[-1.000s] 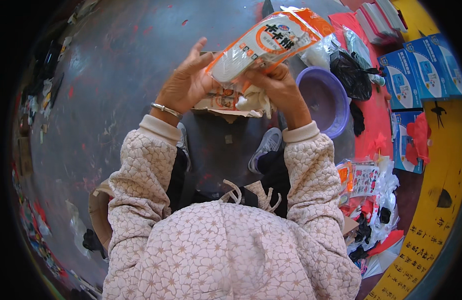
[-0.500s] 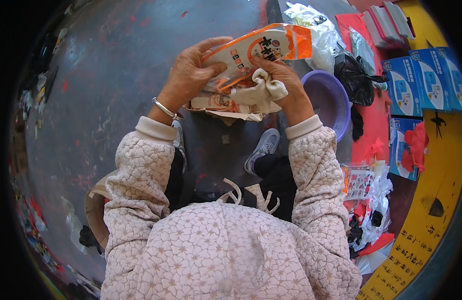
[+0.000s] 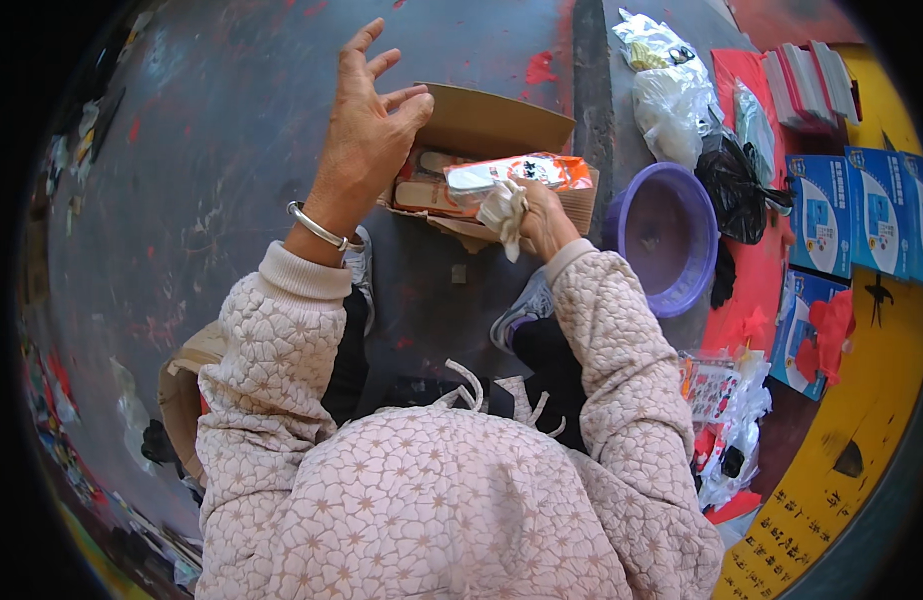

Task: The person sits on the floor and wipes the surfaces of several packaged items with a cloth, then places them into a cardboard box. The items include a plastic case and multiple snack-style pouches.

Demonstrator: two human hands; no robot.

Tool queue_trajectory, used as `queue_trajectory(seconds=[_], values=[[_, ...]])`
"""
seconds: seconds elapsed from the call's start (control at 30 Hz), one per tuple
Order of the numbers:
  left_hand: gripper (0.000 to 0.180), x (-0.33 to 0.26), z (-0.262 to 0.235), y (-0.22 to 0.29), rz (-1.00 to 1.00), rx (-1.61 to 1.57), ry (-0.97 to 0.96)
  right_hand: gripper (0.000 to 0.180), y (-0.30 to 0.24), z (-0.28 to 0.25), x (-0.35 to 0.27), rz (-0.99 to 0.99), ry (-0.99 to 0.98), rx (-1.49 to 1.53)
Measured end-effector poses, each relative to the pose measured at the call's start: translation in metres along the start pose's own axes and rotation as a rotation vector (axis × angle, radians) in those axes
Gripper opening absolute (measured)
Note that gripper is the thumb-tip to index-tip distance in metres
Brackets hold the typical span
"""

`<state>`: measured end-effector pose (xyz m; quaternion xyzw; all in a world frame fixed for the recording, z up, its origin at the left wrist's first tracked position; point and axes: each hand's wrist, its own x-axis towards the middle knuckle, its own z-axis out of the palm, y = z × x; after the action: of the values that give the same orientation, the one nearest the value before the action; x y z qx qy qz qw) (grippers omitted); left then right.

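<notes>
My right hand (image 3: 544,212) grips an orange and white plastic packet (image 3: 512,175), holding it over the right part of an open cardboard box (image 3: 502,120). A crumpled off-white cloth (image 3: 505,215) is bunched in the same hand, under the packet. Inside the box, other flat packets (image 3: 429,197) lie at its left. My left hand (image 3: 367,115) is raised at the box's left corner, fingers spread and holding nothing. A silver bangle (image 3: 320,226) circles that wrist. Part of the box's inside is hidden by the packet and my right hand.
To the right of the box stands a purple basin (image 3: 664,240). Beyond it lie a black plastic bag (image 3: 732,185) and clear bags (image 3: 670,110) near a red sheet (image 3: 734,300). Blue boxes (image 3: 820,215) line the far right. A carton (image 3: 190,385) sits at my left side.
My left hand has let go of the packet and moved up, fingers spreading. My right hand has lowered the packet and cloth to the box, whose raised flap now shows.
</notes>
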<state>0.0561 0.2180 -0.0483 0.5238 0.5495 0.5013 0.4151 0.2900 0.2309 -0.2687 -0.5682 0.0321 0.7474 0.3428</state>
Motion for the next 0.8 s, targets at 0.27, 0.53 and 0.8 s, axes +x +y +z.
queue_trajectory(seconds=[0.27,0.53,0.8], values=[[0.067,0.003,-0.001,-0.001,-0.078,-0.046,-0.007,0.028,0.077,0.014,0.054,0.001,-0.265,0.342],[0.06,0.0,-0.007,0.004,-0.151,-0.114,-0.074,0.027,-0.035,-0.006,0.04,-0.826,-0.341,-1.525],[0.047,-0.008,-0.009,0.002,-0.179,-0.09,-0.096,0.029,-0.009,0.009,0.081,-0.822,-0.005,-2.177]])
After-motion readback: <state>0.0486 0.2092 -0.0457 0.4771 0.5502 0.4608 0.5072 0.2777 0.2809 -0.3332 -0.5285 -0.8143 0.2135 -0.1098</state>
